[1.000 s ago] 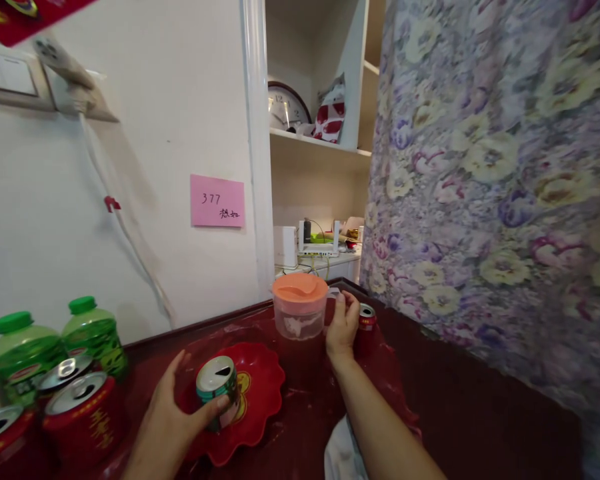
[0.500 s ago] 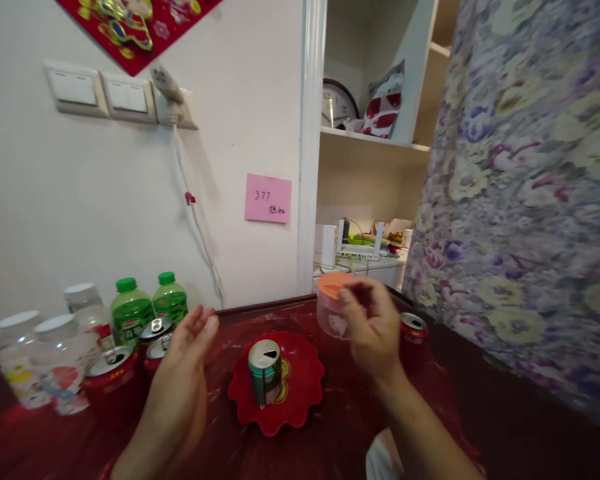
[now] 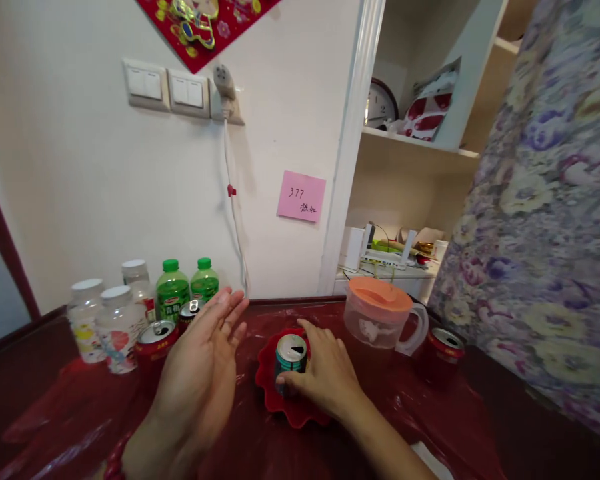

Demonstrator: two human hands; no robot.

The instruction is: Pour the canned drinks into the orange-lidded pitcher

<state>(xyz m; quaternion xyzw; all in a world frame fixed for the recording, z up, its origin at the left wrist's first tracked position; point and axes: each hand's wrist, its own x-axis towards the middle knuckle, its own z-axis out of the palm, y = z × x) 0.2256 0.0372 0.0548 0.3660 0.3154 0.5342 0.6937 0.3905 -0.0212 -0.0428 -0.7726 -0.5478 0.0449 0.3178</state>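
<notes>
A green drink can (image 3: 291,352) with an opened silver top stands upright on a red plate with a wavy rim (image 3: 266,390). My right hand (image 3: 327,373) curls around the can from the right, its thumb across the front and its fingers on the far side; the hand hides much of the lower can. On the left, my left hand (image 3: 207,360) is raised with the fingers stretched out and the palm turned towards the plate, holding nothing. It partly covers the red can (image 3: 156,337) and a dark can (image 3: 191,311) behind it.
Clear jars with white lids (image 3: 117,327) and green-capped bottles (image 3: 172,287) stand at the left. To the right are a clear pitcher with an orange lid (image 3: 377,313) and another red can (image 3: 443,350). A floral curtain (image 3: 535,267) hangs along the right side.
My right hand has moved left from in front of the pitcher to the green can. My left hand stays open. The camera view has turned left.
</notes>
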